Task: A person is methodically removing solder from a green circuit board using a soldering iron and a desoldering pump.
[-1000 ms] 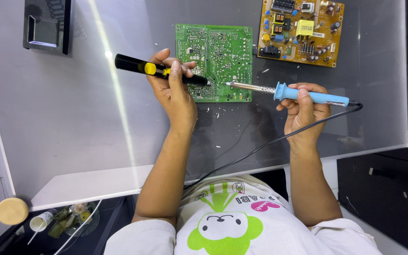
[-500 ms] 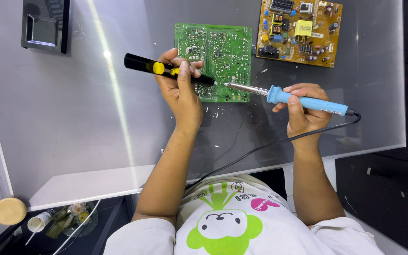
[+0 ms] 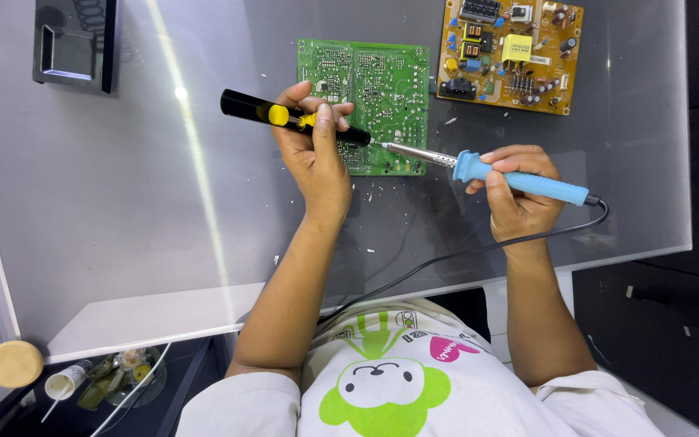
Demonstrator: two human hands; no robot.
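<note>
Operator: Grey glass desk carries a green circuit board, lying flat; an orange board lies just beside it.

Technician: Handling? Likely light, stiff and fragile; hold by its edges.

Operator: Left hand is clamped on a black-and-yellow desoldering pump. Right hand grips the blue soldering iron; both tips meet over the board.

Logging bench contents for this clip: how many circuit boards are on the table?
2. A green circuit board lies under the tool tips, where the left hand and right hand work. An orange-yellow circuit board lies beyond it at the table's far edge, partly cropped.
</note>
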